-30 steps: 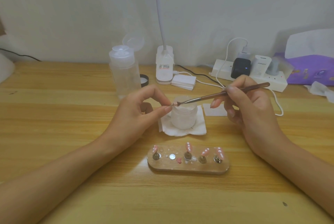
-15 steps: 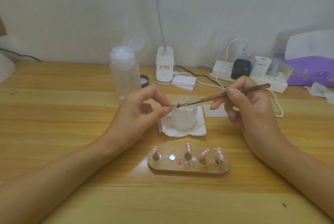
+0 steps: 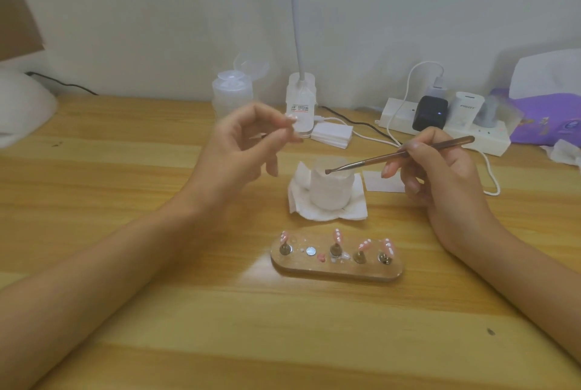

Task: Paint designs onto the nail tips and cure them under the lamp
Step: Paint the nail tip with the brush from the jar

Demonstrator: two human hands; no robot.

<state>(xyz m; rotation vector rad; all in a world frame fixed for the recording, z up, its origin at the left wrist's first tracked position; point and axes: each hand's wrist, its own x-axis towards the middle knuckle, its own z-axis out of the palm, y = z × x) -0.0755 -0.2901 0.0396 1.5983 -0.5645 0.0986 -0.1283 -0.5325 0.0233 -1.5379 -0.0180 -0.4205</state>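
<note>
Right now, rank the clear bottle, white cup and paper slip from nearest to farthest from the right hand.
1. Paper slip, beside the right hand holding the dotting tool.
2. White cup, further left.
3. Clear bottle, back left.

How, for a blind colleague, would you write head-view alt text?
A right hand holds a slim nail-art tool, its tip over a white cup on a tissue; the blurred left hand hovers beside it. In front, four pink nail tips stand on a holder.

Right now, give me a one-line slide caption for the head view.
Right hand holds dotting tool over white jar; left hand hovers nearby; nail-tip holder in front.
</note>
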